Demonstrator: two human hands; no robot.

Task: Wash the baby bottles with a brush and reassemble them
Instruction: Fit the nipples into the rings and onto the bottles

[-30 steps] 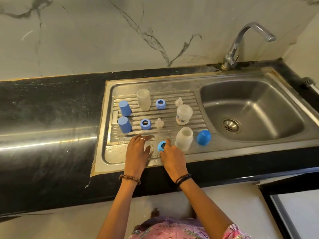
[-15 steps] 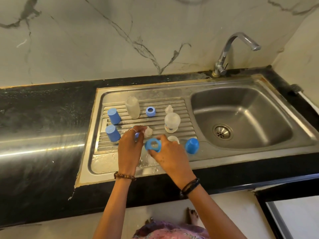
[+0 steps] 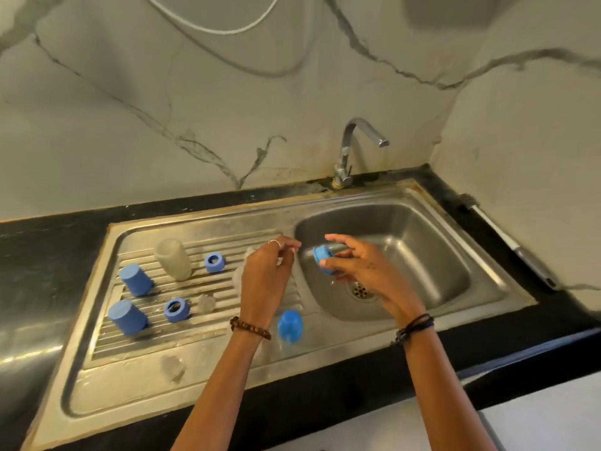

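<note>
Right hand (image 3: 364,271) is raised over the stainless steel sink basin (image 3: 422,255), pinching a blue plastic screw collar ring (image 3: 323,255) between thumb and fingertips, other fingers fanned out; probably held over the basin so drips fall there while the nipple gets fitted. Left hand (image 3: 266,271) is raised just beside it, fingers curled and pinching something small and pale at the fingertips, likely a clear silicone nipple, blurred so can't confirm. The two hands are close but not touching, collar opening turned toward the left hand, reads as lining up the nipple to push through the ring. The rest of the parts sit on the ribbed steel draining board (image 3: 136,372): two blue plastic caps standing mouth-down at far left (rear one (image 3: 136,279), front one (image 3: 127,317)), likely to drain; a frosted clear bottle body (image 3: 173,259) tilted behind them; a second blue collar ring (image 3: 215,262) beside the bottle; a third blue collar ring (image 3: 176,309) nearer the front with a small clear silicone nipple (image 3: 207,303) just right of it. A rounded blue cap (image 3: 290,326) stands near the board's front edge, by the left wrist. Chrome tap (image 3: 357,148) is off, no water visible. No brush in view. Judgement: washing done, reassembly starting. Black stone surface (image 3: 48,249) surrounds the sink.
</note>
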